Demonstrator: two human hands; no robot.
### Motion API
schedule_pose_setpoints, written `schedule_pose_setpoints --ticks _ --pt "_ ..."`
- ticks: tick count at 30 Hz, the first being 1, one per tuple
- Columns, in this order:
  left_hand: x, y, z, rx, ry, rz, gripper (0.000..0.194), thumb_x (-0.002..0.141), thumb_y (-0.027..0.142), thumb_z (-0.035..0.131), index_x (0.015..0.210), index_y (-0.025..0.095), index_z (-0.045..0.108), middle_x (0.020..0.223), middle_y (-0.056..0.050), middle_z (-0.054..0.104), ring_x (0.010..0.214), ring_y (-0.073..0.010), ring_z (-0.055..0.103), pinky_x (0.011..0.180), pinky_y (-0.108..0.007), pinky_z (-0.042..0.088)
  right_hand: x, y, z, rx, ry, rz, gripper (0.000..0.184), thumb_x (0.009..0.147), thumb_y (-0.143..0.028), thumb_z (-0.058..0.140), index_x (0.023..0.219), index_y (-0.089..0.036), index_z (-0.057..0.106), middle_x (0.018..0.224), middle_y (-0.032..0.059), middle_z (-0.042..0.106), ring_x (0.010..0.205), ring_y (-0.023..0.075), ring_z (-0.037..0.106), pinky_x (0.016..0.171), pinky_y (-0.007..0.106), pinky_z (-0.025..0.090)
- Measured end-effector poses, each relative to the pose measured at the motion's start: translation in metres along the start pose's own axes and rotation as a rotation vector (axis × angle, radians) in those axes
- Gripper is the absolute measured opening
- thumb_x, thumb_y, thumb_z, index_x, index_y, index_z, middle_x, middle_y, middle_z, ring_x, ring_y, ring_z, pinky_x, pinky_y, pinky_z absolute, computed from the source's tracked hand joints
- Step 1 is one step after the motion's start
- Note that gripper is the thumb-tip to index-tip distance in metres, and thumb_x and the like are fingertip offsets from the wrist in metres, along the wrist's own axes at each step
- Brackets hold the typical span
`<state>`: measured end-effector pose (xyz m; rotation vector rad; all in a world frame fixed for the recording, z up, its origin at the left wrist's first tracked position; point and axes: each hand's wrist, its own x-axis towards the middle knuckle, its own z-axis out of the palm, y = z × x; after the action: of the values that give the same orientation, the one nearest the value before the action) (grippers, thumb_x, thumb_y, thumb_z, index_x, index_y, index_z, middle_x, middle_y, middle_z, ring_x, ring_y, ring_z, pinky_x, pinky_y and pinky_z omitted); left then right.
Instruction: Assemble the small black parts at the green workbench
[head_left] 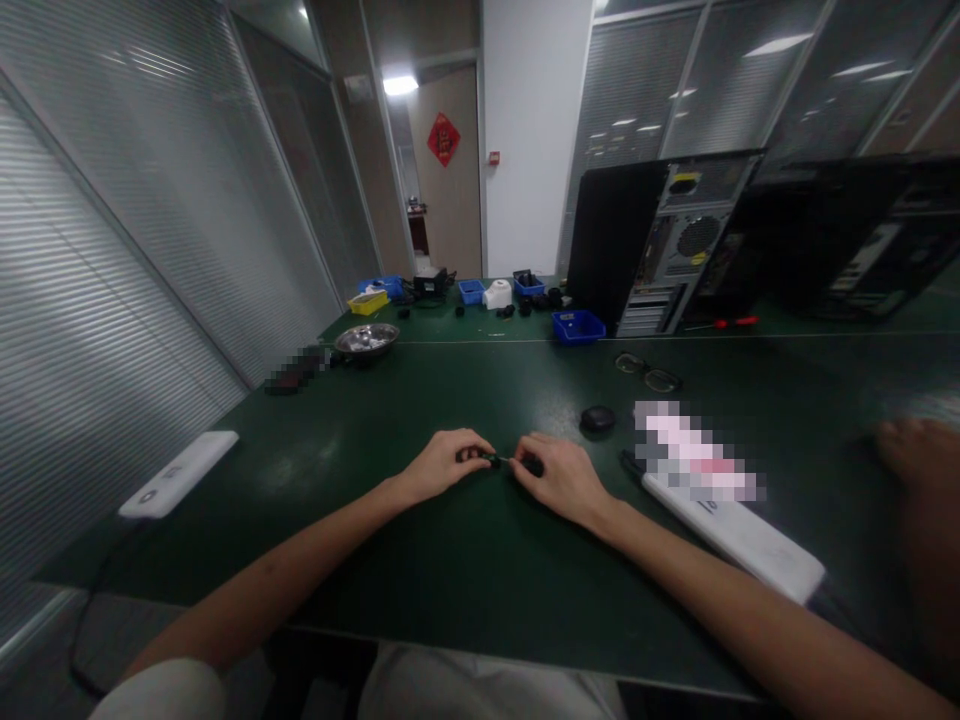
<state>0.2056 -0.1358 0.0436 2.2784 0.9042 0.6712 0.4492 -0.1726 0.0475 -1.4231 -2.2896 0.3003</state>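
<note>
Pinched between both hands, a small black part (496, 461) sits low over the green table (420, 560), left hand (444, 464) gripping one end, right hand (559, 478) the other; joining looks underway, unfinished, though detail is too small to tell
</note>
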Motion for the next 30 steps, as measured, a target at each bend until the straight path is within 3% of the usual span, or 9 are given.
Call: schedule_pose_setpoints --ticks 10,22,30 --pt "-0.001 0.004 0.001 -0.028 -0.011 0.143 0.021 0.095 0.027 0.063 0.112 0.020 0.074 0.112 -0.006 0.070 0.104 -0.0171 0.065 0.096 -0.032 0.051 -0.001 -0.003 0.001 0.002 -0.016 -0.065 0.019 0.098 -0.038 0.051 0.094 -0.024 0.064 0.092 -0.0010 0.065 0.075 0.0132 0.058 0.063 0.027 0.032" --pt "-0.003 0.004 0.001 0.126 0.021 0.144 0.029 0.100 0.025 0.055 0.126 0.027 0.068 0.116 -0.005 0.065 0.105 -0.0175 0.060 0.092 -0.034 0.050 0.000 0.003 0.002 0.053 0.030 -0.053 0.018 0.098 -0.038 0.053 0.092 -0.024 0.062 0.091 -0.0012 0.065 0.075 0.0137 0.058 0.065 0.026 0.035" --pt "-0.001 0.008 0.001 0.290 -0.048 0.137 0.041 0.101 0.025 0.050 0.141 0.033 0.057 0.114 -0.007 0.057 0.104 -0.0199 0.053 0.088 -0.035 0.047 -0.001 0.008 -0.003 -0.056 0.029 -0.003 0.018 0.098 -0.038 0.052 0.094 -0.024 0.063 0.092 -0.0006 0.066 0.075 0.0143 0.060 0.063 0.027 0.033"
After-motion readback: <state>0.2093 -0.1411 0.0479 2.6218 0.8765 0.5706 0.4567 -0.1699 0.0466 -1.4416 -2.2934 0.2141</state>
